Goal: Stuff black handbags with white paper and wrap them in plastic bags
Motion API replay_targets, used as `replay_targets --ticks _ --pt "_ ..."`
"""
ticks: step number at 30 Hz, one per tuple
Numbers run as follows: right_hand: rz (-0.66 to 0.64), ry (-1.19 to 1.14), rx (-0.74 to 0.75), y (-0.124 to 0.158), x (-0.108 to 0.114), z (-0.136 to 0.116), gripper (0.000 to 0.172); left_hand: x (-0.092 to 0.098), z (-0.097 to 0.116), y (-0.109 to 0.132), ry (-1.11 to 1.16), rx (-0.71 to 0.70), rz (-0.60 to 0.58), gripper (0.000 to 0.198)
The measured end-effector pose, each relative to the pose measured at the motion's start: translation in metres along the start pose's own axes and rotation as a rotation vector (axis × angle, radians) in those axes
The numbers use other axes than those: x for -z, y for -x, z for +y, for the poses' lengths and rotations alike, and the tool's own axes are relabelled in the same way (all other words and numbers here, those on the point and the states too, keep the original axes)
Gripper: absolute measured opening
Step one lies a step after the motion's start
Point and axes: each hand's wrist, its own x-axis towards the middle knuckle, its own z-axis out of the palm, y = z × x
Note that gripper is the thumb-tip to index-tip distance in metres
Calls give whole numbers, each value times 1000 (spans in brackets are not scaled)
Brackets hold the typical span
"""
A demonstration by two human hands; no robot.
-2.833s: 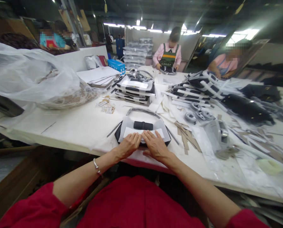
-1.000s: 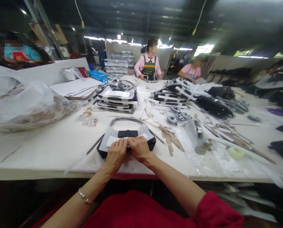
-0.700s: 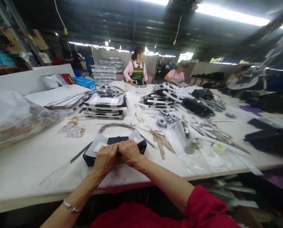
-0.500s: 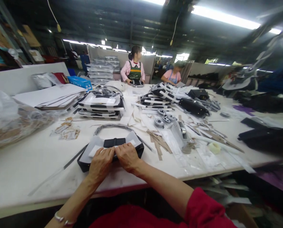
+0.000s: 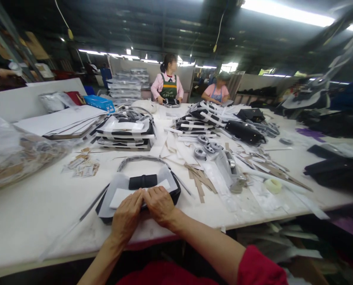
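- Head view: nearest of all, the red sleeve (image 5: 261, 266) and the left forearm (image 5: 103, 253) are cut off at the bottom.
- The left hand (image 5: 126, 217) and the right hand (image 5: 162, 206) sit side by side. Their fingers are bent and close together, resting on the near edge of a white pad (image 5: 119, 197). The thumbs are hidden, so I cannot tell if they pinch it.
- The black bag (image 5: 105, 214) is right under the fingers, on the white table (image 5: 60, 209). The hands hide the middle of its front.
- Its long way runs left to right, with the right end a bit farther off. The grey strap (image 5: 141, 158) makes a loop that points away from the fingers.
- The bag shows black at both ends, with a thin pale sheet (image 5: 116, 182) on top. Just past the fingers is a small black piece (image 5: 142, 181) with a band around its middle.
- Left of the fingers, little tags (image 5: 85, 166) lie in a messy heap, too small to read. Right of them are brown strips (image 5: 198, 183).
- Well past the fingers, a person in a green apron (image 5: 168, 90) holds something dark that is hard to make out.
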Motion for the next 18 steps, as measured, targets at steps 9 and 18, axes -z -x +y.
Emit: replay_targets --ticks 9,18 --pt "265 -315 31 43 57 56 18 -2 -1 4 -44 9 19 57" --pt "-92 -71 -866 124 66 210 17 2 0 1 3 31 30 76"
